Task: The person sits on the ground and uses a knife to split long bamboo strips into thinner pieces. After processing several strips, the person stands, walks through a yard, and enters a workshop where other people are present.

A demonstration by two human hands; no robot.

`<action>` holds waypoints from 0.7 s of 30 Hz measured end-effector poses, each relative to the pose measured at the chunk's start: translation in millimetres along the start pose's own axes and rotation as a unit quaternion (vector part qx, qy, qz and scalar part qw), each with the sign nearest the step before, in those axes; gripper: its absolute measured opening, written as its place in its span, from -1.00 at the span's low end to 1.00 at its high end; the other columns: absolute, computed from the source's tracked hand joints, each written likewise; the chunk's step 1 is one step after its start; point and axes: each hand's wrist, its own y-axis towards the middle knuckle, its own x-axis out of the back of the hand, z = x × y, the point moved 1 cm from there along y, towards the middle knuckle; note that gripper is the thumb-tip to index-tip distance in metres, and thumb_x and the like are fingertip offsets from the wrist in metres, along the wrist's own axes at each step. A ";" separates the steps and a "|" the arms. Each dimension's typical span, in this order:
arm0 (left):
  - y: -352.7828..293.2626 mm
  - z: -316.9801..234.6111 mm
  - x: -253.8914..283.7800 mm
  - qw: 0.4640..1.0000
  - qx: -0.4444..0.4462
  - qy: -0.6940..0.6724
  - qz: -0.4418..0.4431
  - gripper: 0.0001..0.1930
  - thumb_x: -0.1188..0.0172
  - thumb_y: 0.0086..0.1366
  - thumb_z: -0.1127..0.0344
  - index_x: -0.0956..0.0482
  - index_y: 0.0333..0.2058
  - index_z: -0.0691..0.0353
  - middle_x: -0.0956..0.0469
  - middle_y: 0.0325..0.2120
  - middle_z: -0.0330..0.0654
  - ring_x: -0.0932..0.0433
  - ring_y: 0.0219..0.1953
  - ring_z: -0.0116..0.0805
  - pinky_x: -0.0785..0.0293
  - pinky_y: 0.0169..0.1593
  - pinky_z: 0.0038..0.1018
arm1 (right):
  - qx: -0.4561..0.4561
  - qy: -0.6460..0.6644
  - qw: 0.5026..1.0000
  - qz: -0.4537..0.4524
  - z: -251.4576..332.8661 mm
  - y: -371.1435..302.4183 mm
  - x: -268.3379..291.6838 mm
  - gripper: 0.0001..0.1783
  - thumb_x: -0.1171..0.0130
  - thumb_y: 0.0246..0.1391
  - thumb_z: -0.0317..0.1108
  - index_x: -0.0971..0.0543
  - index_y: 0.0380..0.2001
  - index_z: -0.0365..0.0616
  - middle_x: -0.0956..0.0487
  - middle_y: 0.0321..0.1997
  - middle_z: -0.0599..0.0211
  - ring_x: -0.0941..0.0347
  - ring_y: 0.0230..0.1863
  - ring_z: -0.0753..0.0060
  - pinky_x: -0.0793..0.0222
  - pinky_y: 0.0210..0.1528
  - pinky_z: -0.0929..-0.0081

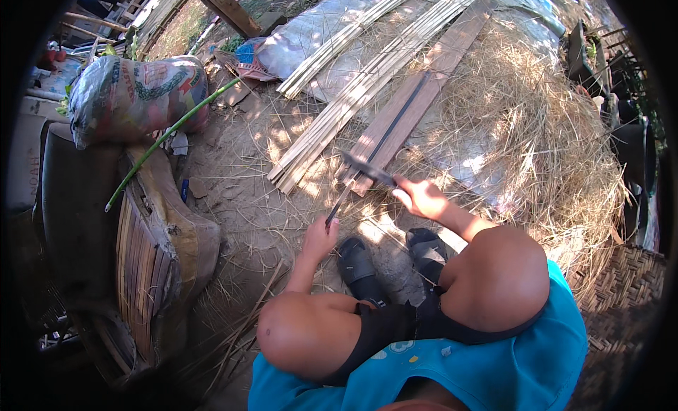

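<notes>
Two hands, both holding: right hand [421,199] wrapped round the handle of a broad-bladed knife [370,169], left hand [321,239] narrow on a thin strip [342,198]. Knife lies crosswise over the wooden plank's [424,106] near end, tip left and slightly away. Strip points away, leaning right; blade contact: can't tell. Plank's long axis runs away rightward, beside pale slats [374,86].
</notes>
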 end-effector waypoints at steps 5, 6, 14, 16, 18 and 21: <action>6.1 11.5 5.6 0.993 -0.018 0.116 0.024 -0.53 0.13 0.52 -0.02 -0.51 -0.30 0.31 -0.59 -0.44 0.30 -0.59 -0.30 0.37 -0.44 -0.22 0.19 | -0.134 0.042 0.982 -0.126 -79.4 21.2 34.1 -0.63 0.02 0.38 0.05 -0.48 0.09 0.17 -0.65 -0.25 -0.03 -0.62 -0.24 -0.18 -0.55 -0.14 -0.02; -8.6 24.4 6.1 0.992 -0.029 0.116 0.038 -0.53 0.14 0.52 -0.01 -0.51 -0.29 0.31 -0.59 -0.44 0.30 -0.59 -0.29 0.37 -0.44 -0.21 0.20 | -0.230 0.047 0.960 -0.155 -125.2 29.5 72.7 -0.65 0.07 0.40 0.02 -0.49 0.05 0.11 -0.67 -0.28 -0.01 -0.63 -0.22 -0.13 -0.51 -0.12 -0.10; 9.7 14.8 16.4 0.992 -0.001 -0.095 0.078 -0.49 0.08 0.52 0.01 -0.56 -0.43 0.33 -0.58 -0.54 0.09 -0.57 -0.44 0.14 -0.46 -0.29 -0.10 | 0.039 0.052 0.997 -0.037 -14.2 14.7 9.7 -0.59 0.00 0.37 0.07 -0.45 0.12 0.13 -0.61 -0.44 -0.03 -0.60 -0.41 -0.15 -0.53 -0.34 -0.05; -2.3 21.2 8.4 0.990 0.008 -0.106 0.088 -0.48 0.07 0.52 0.00 -0.56 -0.45 0.34 -0.55 -0.58 0.03 -0.56 -0.49 -0.01 -0.45 -0.32 -0.17 | 0.102 -0.030 0.994 0.011 -12.0 -0.6 -5.8 -0.57 -0.02 0.35 0.07 -0.45 0.18 0.21 -0.60 -0.45 0.00 -0.60 -0.44 -0.12 -0.55 -0.43 0.05; -40.0 76.9 13.5 0.990 0.023 -0.091 0.108 -0.47 0.06 0.52 -0.02 -0.55 -0.45 0.34 -0.52 -0.62 -0.02 -0.56 -0.52 -0.17 -0.45 -0.34 -0.21 | -0.001 -0.059 0.995 -0.084 -46.8 7.1 4.3 -0.57 -0.02 0.35 0.09 -0.45 0.18 0.26 -0.63 -0.41 0.05 -0.62 -0.41 -0.14 -0.58 -0.36 0.06; -68.7 125.4 16.0 0.975 0.118 -0.116 0.146 -0.49 0.03 0.53 -0.01 -0.56 -0.47 0.28 -0.48 -0.66 -0.23 -0.42 -0.60 -0.43 -0.36 -0.42 -0.41 | -0.137 -0.007 0.983 -0.124 -88.5 31.0 48.2 -0.59 -0.06 0.33 0.03 -0.48 0.11 0.09 -0.66 -0.36 0.01 -0.62 -0.31 -0.17 -0.55 -0.25 -0.03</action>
